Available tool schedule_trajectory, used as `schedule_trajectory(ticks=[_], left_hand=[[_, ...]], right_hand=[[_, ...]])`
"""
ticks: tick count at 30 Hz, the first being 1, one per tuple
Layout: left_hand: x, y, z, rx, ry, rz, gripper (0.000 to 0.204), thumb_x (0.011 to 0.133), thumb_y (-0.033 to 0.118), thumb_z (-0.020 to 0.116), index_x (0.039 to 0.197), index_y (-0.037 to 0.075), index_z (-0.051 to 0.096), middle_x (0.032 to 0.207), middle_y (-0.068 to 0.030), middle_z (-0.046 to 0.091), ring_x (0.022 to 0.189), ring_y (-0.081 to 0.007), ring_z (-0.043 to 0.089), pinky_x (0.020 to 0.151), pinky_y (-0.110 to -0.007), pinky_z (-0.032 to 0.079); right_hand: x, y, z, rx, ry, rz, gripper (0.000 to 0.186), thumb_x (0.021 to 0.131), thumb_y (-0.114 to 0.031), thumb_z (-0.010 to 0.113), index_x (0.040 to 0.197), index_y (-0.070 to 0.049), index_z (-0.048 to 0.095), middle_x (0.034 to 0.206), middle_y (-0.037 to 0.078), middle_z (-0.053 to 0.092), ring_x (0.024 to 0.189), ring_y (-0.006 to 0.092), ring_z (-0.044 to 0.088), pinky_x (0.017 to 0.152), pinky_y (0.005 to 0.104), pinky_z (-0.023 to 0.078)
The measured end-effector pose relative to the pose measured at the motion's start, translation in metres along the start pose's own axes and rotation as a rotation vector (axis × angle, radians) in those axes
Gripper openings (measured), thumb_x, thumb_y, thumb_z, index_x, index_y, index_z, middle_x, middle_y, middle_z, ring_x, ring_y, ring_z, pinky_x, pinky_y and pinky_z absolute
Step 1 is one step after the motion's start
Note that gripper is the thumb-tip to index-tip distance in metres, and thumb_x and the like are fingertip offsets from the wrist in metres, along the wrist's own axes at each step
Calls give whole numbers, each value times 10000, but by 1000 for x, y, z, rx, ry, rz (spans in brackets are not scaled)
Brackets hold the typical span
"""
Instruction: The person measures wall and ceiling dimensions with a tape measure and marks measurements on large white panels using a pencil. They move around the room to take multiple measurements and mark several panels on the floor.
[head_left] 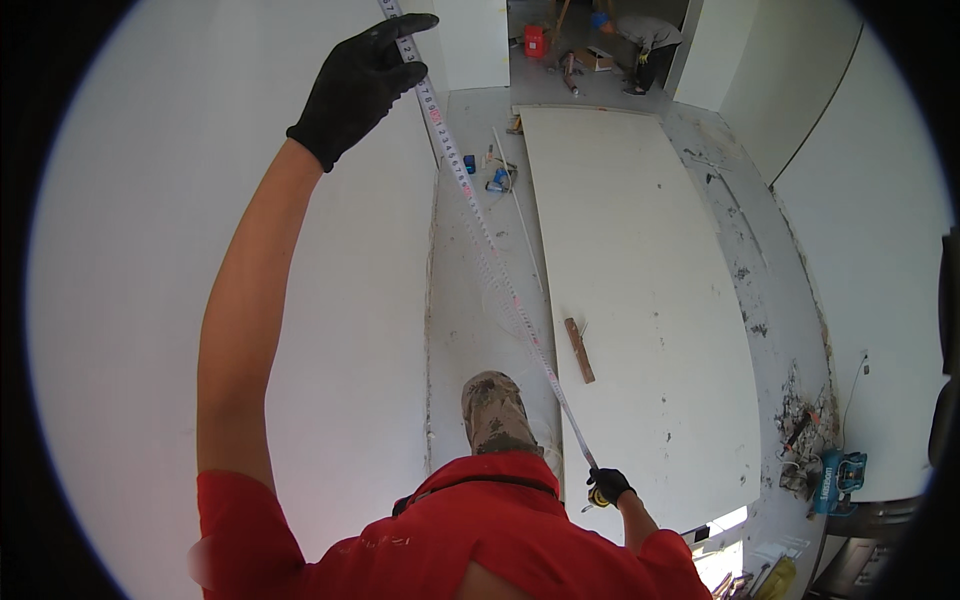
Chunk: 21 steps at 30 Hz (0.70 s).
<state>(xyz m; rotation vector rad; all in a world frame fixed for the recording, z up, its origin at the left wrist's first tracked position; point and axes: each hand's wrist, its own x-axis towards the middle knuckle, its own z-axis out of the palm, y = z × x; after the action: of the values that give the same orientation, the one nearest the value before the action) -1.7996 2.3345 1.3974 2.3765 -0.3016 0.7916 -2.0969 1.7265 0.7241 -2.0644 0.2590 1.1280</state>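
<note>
My left hand [355, 85], in a black glove, is raised at the upper left against the white wall [160, 250], its thumb and index finger on the tape measure's pale blade [455, 170]. The blade runs diagonally down to my right hand [610, 485], also gloved in black and closed on the yellow-and-black tape case [600, 496] at the lower middle. Below the blade a large white board [640, 250] lies on the floor, with a short wooden piece [579, 350] on it.
Small blue tools [500, 178] and a long thin strip [520, 220] lie beside the board. In the doorway a bent-over person [645, 45] stands near a red container [534, 40]. A teal machine [840, 482] and debris [800, 420] sit at the lower right.
</note>
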Motion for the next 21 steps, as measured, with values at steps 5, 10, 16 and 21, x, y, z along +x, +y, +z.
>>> schedule_trajectory(ticks=[5, 10, 16, 21], left_hand=[[50, -128, 116, -239, -238, -106, 413, 1056, 89, 746, 1466, 135, 734, 732, 21, 575, 644, -86, 502, 623, -291, 492], [90, -300, 242, -360, -388, -88, 379, 1048, 60, 721, 1421, 124, 754, 805, -40, 694, 683, -128, 616, 712, -330, 559], [136, -479, 379, -444, -494, -122, 331, 1024, 116, 740, 1352, 113, 781, 902, -105, 774, 775, -207, 724, 815, -367, 601], [200, -587, 432, -690, -732, -350, 358, 1053, 129, 726, 1406, 72, 736, 956, -72, 770, 799, -130, 683, 794, -326, 582]], right_hand=[[104, -162, 12, 352, 63, -181, 361, 1174, -339, 576, 1162, -77, 824, 989, 48, 784, 922, 169, 722, 877, 346, 590], [236, -357, -12, 283, 131, -307, 327, 1167, -277, 557, 1183, -88, 823, 996, 58, 798, 948, 184, 753, 871, 359, 597], [357, -561, -80, 172, 151, -408, 279, 1148, -179, 559, 1208, -61, 804, 1005, 60, 803, 921, 182, 755, 842, 350, 602], [416, -730, -144, 263, 151, -476, 251, 1131, -118, 572, 1175, -32, 803, 935, 34, 755, 842, 137, 698, 793, 316, 580]])
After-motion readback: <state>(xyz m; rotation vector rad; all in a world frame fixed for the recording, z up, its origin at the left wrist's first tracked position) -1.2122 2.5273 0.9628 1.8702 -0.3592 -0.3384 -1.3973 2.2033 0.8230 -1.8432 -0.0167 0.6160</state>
